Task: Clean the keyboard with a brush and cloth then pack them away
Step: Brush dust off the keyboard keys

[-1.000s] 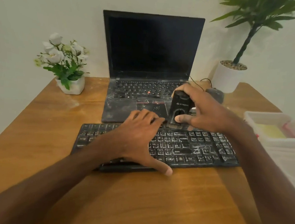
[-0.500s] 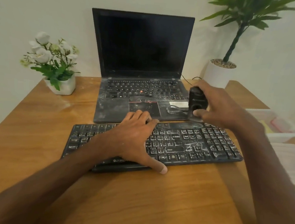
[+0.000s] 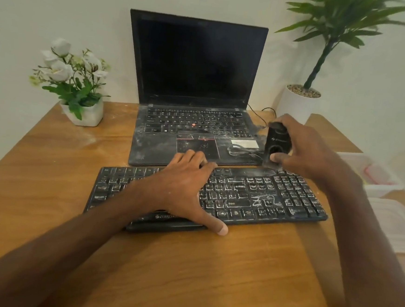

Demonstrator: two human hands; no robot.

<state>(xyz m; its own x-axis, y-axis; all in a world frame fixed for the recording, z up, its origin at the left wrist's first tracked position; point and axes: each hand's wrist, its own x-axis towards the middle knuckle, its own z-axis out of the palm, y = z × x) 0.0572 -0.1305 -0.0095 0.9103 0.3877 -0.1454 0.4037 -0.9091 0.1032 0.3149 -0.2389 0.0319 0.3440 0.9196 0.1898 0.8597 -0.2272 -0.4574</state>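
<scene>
A black keyboard [image 3: 261, 199], streaked with white dust, lies across the wooden table in front of me. My left hand [image 3: 181, 188] rests flat on its middle keys, fingers spread, thumb over the front edge. My right hand [image 3: 303, 151] grips a black brush [image 3: 276, 144] held upright, bristles down on the keyboard's top right edge. At the right, a yellow cloth shows dimly inside a clear plastic box [image 3: 374, 176].
A dusty open laptop [image 3: 193, 138] stands just behind the keyboard, a cable lying on its palm rest. White flowers in a pot [image 3: 80, 90] sit back left, a potted green plant [image 3: 299, 105] back right. A clear lid [image 3: 399, 224] lies at the right edge.
My right hand has carried the brush to the right along the keyboard's top row, from near the middle to the right end. My left hand stays on the keys.
</scene>
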